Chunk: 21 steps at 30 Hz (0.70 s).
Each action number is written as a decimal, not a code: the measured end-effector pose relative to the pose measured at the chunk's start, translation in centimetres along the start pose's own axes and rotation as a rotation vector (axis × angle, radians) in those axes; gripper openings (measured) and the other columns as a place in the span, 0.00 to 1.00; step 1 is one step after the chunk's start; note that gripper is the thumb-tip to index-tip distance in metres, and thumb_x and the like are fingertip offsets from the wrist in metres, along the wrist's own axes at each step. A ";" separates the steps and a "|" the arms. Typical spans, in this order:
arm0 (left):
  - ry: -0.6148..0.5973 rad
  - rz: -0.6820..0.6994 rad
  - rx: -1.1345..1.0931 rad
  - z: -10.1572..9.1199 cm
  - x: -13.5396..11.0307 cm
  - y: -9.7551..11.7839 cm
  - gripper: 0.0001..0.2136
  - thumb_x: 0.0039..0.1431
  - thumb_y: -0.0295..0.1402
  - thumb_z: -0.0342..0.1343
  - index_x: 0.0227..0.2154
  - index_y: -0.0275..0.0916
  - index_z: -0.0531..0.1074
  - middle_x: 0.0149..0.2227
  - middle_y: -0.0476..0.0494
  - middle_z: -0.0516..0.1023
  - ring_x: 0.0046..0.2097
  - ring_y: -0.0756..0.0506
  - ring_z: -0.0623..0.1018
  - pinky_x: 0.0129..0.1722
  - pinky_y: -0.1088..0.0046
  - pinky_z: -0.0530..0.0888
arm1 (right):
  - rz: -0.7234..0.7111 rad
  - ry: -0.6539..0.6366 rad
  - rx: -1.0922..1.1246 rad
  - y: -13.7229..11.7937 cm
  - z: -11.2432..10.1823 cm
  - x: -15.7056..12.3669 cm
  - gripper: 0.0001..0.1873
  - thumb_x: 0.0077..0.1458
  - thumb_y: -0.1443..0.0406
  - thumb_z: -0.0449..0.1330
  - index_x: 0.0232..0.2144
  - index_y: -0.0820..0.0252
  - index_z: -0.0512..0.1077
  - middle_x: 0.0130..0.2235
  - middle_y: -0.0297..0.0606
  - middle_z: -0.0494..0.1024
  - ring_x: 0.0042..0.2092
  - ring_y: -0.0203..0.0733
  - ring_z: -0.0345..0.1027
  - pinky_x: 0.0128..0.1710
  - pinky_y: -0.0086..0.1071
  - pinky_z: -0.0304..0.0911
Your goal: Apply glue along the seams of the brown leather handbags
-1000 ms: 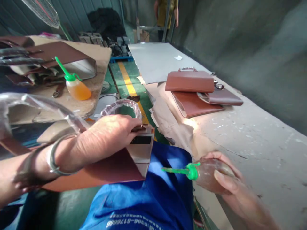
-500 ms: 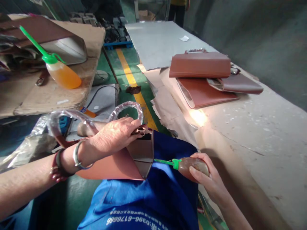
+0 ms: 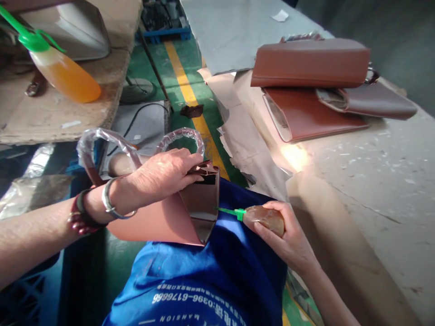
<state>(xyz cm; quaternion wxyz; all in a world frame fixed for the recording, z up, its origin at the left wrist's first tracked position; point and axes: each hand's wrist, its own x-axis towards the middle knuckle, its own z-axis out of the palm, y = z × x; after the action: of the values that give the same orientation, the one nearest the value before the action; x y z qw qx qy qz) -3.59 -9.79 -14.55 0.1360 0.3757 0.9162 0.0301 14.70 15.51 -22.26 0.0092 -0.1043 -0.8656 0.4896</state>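
Observation:
A reddish-brown handbag (image 3: 156, 222) lies across my lap, its open end facing right. Clear plastic wraps its two looped handles (image 3: 110, 138). My left hand (image 3: 166, 172) is closed on the bag's upper edge, pinching folded leather flaps beside the opening. In my right hand (image 3: 282, 235) is a brownish squeeze bottle (image 3: 265, 218), held on its side with fingers wrapped round it. Its thin green nozzle (image 3: 228, 211) points left, and the tip is at the right edge of the bag's open end. Whether the tip touches the bag I cannot tell.
On the right table (image 3: 367, 190) several brown bags (image 3: 309, 63) are stacked. The left table (image 3: 20, 113) carries a tilted bottle of orange liquid (image 3: 68, 77) and another bag (image 3: 81, 27). My blue apron (image 3: 197, 276) covers my lap; a blue crate (image 3: 23, 294) stands lower left.
My right hand has brought the bottle left and slightly up, its nozzle tip now at the bag's opening. My left hand keeps its grip. The view has tilted downward.

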 end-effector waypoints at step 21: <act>0.018 0.003 -0.061 -0.4 -0.4 -0.9 0.14 0.62 0.38 0.51 0.49 0.44 0.70 0.46 0.43 0.75 0.47 0.42 0.75 0.47 0.67 0.72 | -0.202 -0.079 -0.132 -0.3 0.2 2.0 0.15 0.57 0.57 0.61 0.44 0.55 0.65 0.42 0.39 0.69 0.43 0.45 0.68 0.44 0.38 0.64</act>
<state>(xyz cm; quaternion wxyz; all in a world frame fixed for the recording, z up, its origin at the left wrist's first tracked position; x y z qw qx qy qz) -4.02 -10.69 -14.26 0.1390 0.3725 0.9155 0.0615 12.72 15.57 -22.27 0.0173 0.0024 -0.9018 0.4318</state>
